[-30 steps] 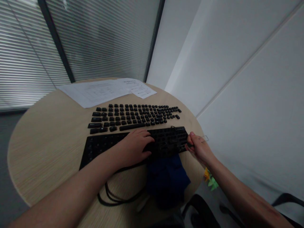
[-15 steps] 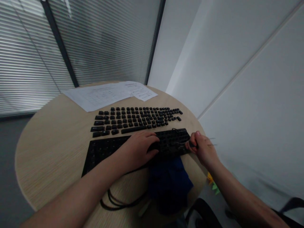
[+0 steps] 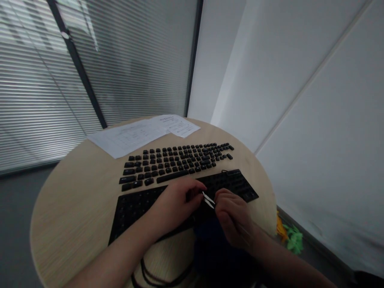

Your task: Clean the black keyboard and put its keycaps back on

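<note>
Over the middle of the black keyboard base (image 3: 129, 214), my left hand (image 3: 180, 204) is closed, thumb and forefinger pinched together. Whatever lies between those fingertips is too small and dark to make out. My right hand (image 3: 235, 218) is closed around a keycap puller (image 3: 209, 201), whose pale metal prongs point left and reach the left fingertips. Its handle is hidden in my fist. Behind the base, loose black keycaps (image 3: 171, 160) lie in rows like a keyboard layout, with the long space bar (image 3: 172, 176) in the front row.
White printed sheets (image 3: 135, 136) lie at the back of the round wooden table (image 3: 60, 216). A dark blue cloth-like thing (image 3: 210, 248) is at the front edge, beside a looped black cable (image 3: 150, 276). A white wall (image 3: 324, 140) stands close on the right.
My right hand has moved left from the keyboard's right end, bringing the puller's prongs to my left hand. My left fingers have closed into a pinch. The view has shifted slightly.
</note>
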Demonstrator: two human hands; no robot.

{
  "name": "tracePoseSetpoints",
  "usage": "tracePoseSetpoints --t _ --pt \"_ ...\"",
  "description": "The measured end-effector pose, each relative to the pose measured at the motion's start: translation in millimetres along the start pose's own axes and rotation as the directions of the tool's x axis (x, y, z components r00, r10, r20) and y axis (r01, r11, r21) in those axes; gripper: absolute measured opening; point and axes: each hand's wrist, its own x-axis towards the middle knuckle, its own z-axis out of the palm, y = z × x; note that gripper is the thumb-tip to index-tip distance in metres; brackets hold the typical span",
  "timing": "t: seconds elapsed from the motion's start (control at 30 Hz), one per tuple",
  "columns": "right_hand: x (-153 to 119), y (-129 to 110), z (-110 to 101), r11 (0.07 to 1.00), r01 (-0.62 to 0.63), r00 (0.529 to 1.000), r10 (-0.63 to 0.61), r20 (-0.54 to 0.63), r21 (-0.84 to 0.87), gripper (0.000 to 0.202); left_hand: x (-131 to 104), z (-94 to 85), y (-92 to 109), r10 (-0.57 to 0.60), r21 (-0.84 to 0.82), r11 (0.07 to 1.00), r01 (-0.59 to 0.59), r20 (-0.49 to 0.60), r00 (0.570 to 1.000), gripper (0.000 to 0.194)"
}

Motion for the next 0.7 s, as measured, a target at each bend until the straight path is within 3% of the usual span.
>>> tracePoseSetpoints --t 0.13,0.23,0.47,0.7 --pt "0.1 1.3 1.8 0.991 0.051 0.999 -0.05 0.013 -0.121 0.026 1.9 2.5 1.0 -0.111 -0.027 0.993 0.112 0.002 0.994 0.022" --pt "0.3 2.8 -1.1 0.973 0.007 1.0 -0.014 -0.027 -0.229 0.029 3.1 1.1 0.9 -0.148 -0.053 0.988 0.147 -0.018 0.989 0.021" --pt "2.2 5.1 -18.4 0.872 -0.134 0.987 0.078 -0.137 -0.47 0.025 1.8 -4.4 -1.2 -0.104 -0.175 0.98 0.098 -0.027 0.994 0.027" --pt "10.8 1.8 -20.4 0.893 -0.051 0.977 0.138 0.163 -0.448 0.03 -1.3 -2.9 2.2 -0.061 -0.311 0.948 0.072 0.045 0.997 0.034"
